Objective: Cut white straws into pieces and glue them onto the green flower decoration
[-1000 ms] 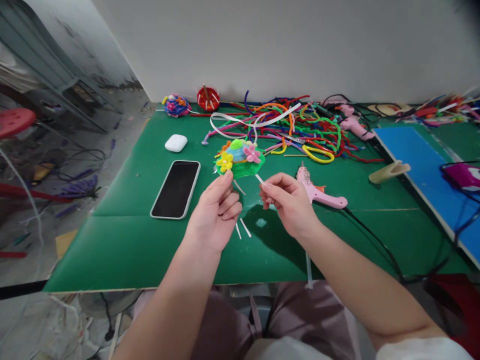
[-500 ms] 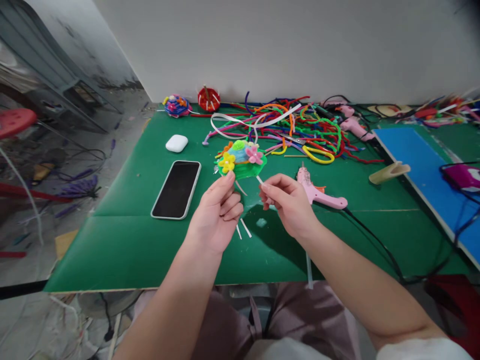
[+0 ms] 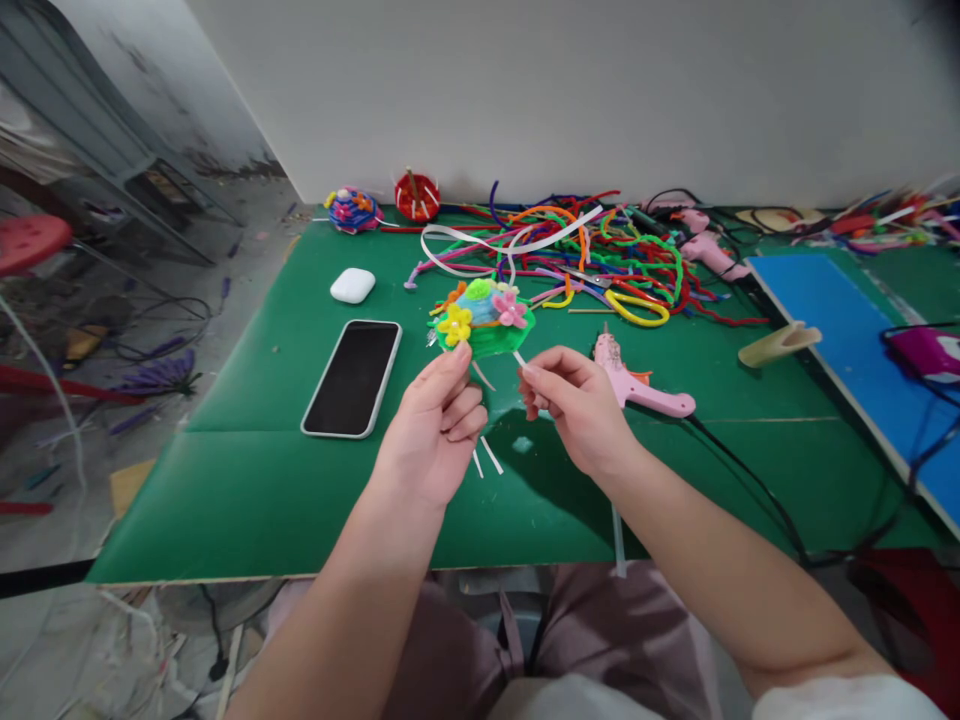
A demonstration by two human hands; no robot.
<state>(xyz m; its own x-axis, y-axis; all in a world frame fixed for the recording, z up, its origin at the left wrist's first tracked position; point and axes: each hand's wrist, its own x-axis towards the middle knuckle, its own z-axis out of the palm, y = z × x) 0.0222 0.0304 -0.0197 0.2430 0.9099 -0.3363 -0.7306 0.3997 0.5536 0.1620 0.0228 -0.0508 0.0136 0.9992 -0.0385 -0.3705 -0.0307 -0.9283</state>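
Observation:
Above the green table, my left hand [image 3: 439, 420] pinches the near left edge of a small pipe-cleaner hat [image 3: 491, 343]. The hat has a green brim, a blue crown, and yellow, pink and orange flowers. My right hand [image 3: 577, 405] is closed, thumb against finger, on a thin white strip [image 3: 520, 358] that runs up to the hat's brim. Whether the strip is fixed to the brim I cannot tell. Below my hands, short white strips [image 3: 491, 456] lie on the table. Just right of my right hand rests a pink glue gun [image 3: 652, 397], a clear glue stick jutting toward the table edge.
A phone [image 3: 352, 380] and a white earbud case [image 3: 352, 286] lie to the left. Tangled pipe cleaners [image 3: 637, 250] with yellow-handled scissors [image 3: 637, 308] spread along the back. A blue board [image 3: 847, 340] and a bamboo piece [image 3: 780, 345] are at right. The glue gun's black cord [image 3: 750, 480] crosses the table.
Almost nothing differs. The hat has shifted very slightly to the right; both hands keep their grip.

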